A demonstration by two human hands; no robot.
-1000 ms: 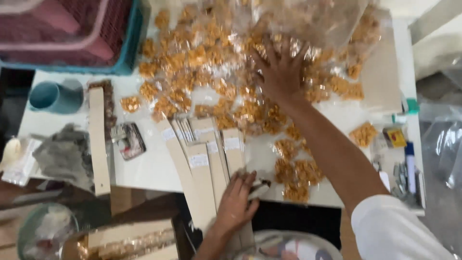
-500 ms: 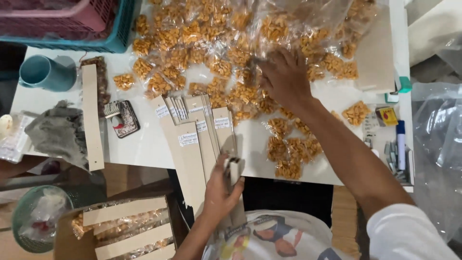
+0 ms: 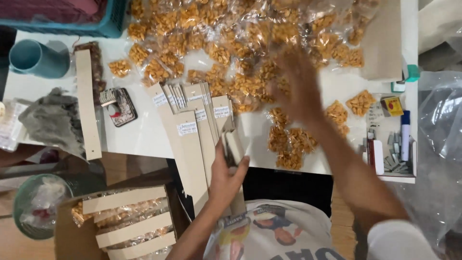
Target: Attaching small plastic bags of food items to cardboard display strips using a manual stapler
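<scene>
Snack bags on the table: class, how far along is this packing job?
Done: finished packs topped with cardboard strips lie in the box. In hand: the left hand grips a cardboard strip, while the right hand, blurred, reaches over the loose snack bags. Left: many bags lack strips, and a fan of unused strips waits.

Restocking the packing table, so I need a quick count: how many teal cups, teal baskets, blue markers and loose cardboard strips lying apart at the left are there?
Teal cup: 1
Teal basket: 1
Blue marker: 1
Loose cardboard strip at the left: 1
Total: 4
</scene>
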